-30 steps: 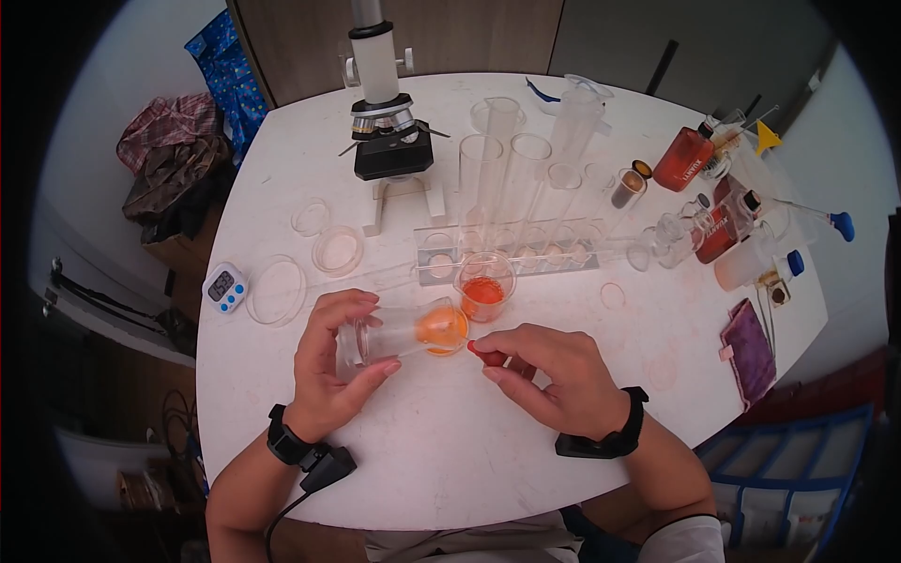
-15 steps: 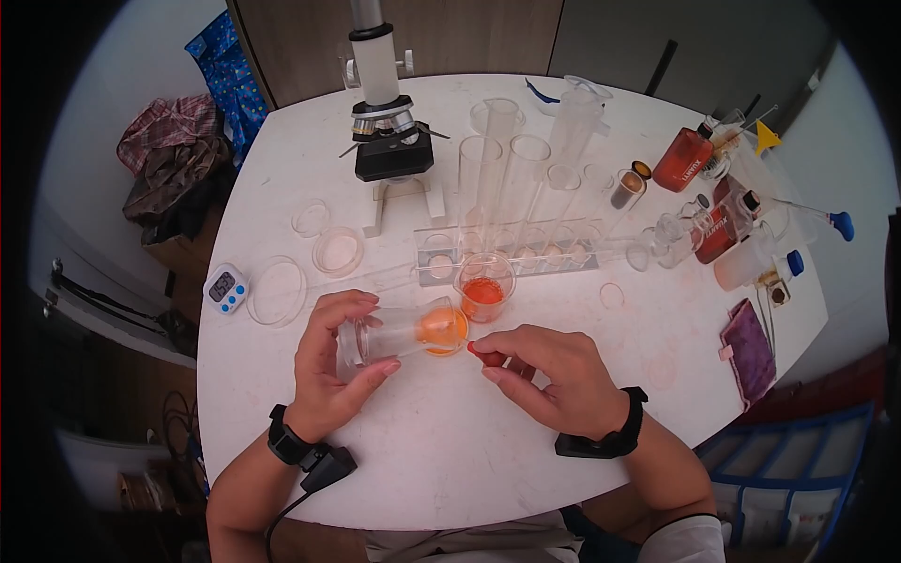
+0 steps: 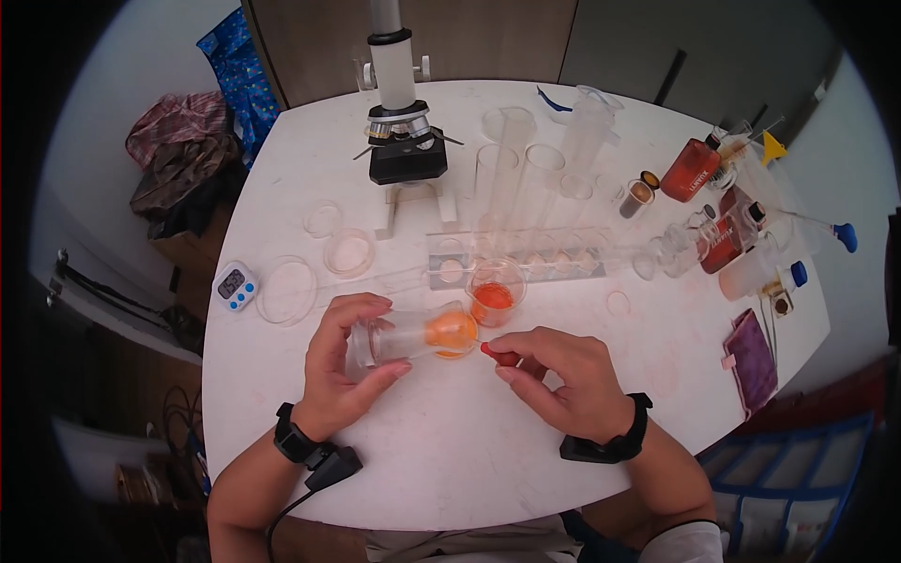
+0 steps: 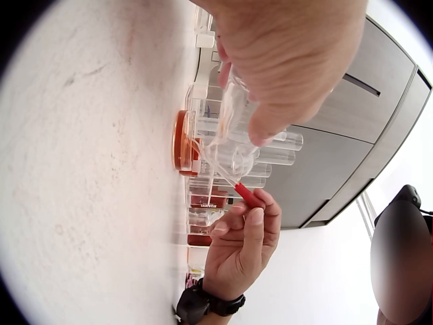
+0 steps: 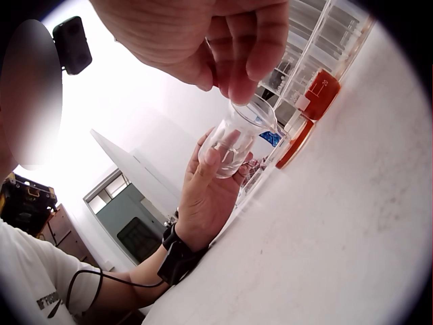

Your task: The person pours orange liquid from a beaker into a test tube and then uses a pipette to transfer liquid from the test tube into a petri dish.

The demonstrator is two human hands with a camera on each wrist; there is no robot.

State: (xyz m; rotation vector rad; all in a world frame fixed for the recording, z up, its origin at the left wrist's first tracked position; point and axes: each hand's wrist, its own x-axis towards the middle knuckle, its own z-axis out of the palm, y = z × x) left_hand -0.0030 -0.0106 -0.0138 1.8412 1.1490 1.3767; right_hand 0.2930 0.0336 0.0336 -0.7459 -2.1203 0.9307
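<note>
My left hand [image 3: 340, 380] holds a clear glass beaker [image 3: 399, 338] on its side, fingers and thumb around its body, its mouth toward the right. Under that mouth lies a shallow round dish [image 4: 180, 143] of orange liquid, partly seen through the glass in the head view. The fingers of my right hand [image 3: 574, 383] pinch the red bulb [image 4: 249, 196] of a glass dropper. Its thin tube slants down past the beaker's lip toward the dish. Just behind the dish stands a small beaker [image 3: 496, 298] with orange-red liquid.
A clear rack [image 3: 441, 272] with upright tubes stands behind, and a microscope [image 3: 409, 159] farther back. Left are petri dishes [image 3: 349, 253] and a timer [image 3: 236, 286]. On the right are red bottles [image 3: 693, 171], glassware and a purple cloth [image 3: 751, 361].
The head view has shifted slightly, so the table things appear a little farther right and lower. Both hands keep the same holds on the beaker and the dropper.
</note>
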